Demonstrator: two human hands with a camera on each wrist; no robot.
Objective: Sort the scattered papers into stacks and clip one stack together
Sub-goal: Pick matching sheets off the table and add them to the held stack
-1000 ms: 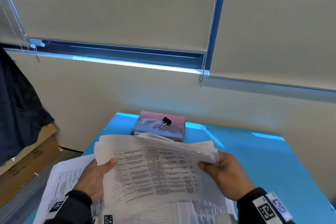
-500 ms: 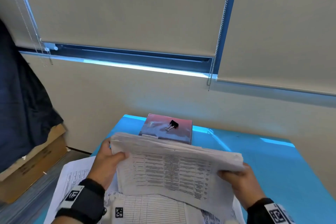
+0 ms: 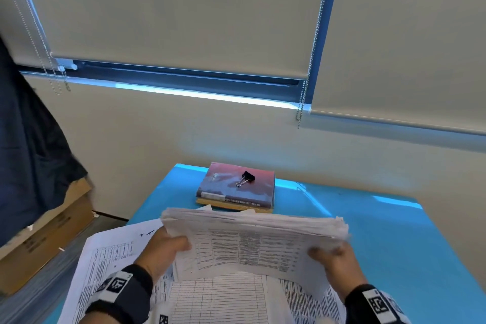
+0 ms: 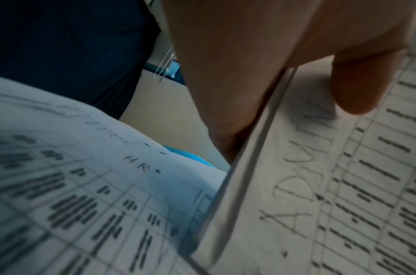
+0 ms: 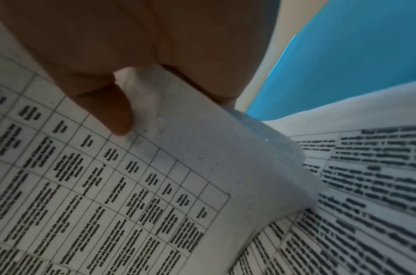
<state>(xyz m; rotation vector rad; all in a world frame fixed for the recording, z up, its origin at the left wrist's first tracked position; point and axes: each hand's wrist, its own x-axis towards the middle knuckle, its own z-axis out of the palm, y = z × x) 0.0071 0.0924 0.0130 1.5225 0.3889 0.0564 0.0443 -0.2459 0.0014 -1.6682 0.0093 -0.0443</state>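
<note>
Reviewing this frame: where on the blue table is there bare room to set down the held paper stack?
The bare patch is the blue table right of the reddish book carrying the black binder clip, out to the right edge. The near left is crowded with loose printed sheets under the left hand and right hand gripping the stack.

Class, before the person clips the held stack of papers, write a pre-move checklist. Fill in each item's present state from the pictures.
1. Thick stack of printed white papers held at both ends: ok, left hand and right hand grip it.
2. Sheet edges squared: not ok, the far edge looks ragged.
3. Black binder clip accessible: ok, it lies on the reddish book.
4. A hand free for the clip: not ok.
5. Bare blue table to set the stack down: ok, to the right.
6. Loose printed sheets below sorted: cannot tell.
</note>
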